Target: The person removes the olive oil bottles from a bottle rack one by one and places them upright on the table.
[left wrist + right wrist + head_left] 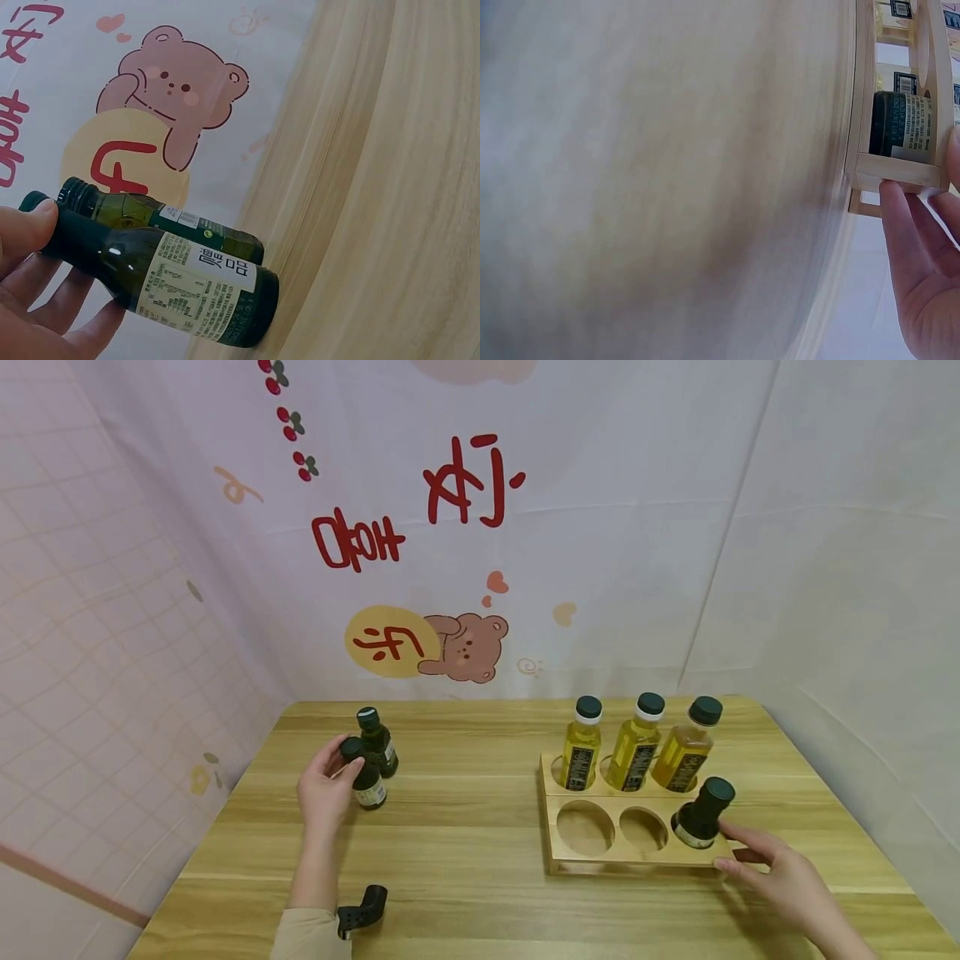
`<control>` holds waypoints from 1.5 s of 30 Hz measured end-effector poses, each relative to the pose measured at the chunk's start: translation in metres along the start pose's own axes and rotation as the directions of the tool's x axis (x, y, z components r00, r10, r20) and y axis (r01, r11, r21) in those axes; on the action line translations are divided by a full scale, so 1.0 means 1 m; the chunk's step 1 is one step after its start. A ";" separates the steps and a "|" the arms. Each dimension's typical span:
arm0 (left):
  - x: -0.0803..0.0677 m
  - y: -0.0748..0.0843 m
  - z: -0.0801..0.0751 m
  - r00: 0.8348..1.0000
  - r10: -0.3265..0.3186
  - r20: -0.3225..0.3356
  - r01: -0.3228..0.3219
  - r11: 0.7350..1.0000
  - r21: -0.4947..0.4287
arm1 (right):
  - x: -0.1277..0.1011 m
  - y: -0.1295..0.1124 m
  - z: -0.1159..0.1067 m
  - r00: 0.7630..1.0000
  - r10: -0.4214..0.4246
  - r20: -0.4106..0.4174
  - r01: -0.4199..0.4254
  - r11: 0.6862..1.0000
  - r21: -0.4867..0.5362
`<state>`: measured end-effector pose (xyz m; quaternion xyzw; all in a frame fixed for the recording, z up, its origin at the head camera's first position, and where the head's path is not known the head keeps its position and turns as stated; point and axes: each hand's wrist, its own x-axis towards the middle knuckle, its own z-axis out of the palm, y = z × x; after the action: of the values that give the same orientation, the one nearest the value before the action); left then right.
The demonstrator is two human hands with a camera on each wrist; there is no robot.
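Observation:
On the left of the head view, my left hand (324,789) pinches a small dark green bottle (369,787) by its cap. The left wrist view shows the thumb and fingers (56,300) at this cap, with the bottle's cream label (196,285) facing the camera. A second dark green bottle (388,758) stands right behind it. My right hand (780,868) holds the right end of a two-tier wooden bottle rack (622,862), thumb at the front corner. Beside those fingers, another dark green bottle (703,817) sits in the front row's right hole.
Three bottles of yellow to amber oil with dark caps, the left one (582,747) among them, stand in the rack's back row. Two front holes hold no bottle. The wooden table (465,827) meets a printed cloth backdrop (600,568) behind.

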<state>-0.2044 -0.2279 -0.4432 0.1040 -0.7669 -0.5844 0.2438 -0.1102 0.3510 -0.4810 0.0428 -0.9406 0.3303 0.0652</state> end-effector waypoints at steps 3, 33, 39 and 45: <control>-0.001 0.002 -0.002 1.000 0.001 0.009 -0.001 1.000 0.006 | 0.000 0.000 0.000 1.000 -0.002 -0.002 0.002 1.000 0.006; -0.030 0.006 -0.029 0.973 0.198 0.117 -0.214 0.966 0.146 | 0.000 0.001 -0.001 1.000 0.009 0.012 -0.009 1.000 -0.006; -0.042 0.016 -0.017 0.954 0.232 0.188 -0.263 0.951 0.163 | 0.000 0.001 0.000 1.000 -0.002 -0.003 0.002 1.000 -0.004; -0.051 0.016 0.004 0.926 0.250 0.283 -0.298 0.945 0.138 | 0.000 0.003 0.001 1.000 -0.001 -0.002 0.001 1.000 0.002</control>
<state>-0.1605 -0.1968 -0.4421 -0.0610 -0.8484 -0.4821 0.2098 -0.1106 0.3525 -0.4832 0.0429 -0.9403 0.3312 0.0659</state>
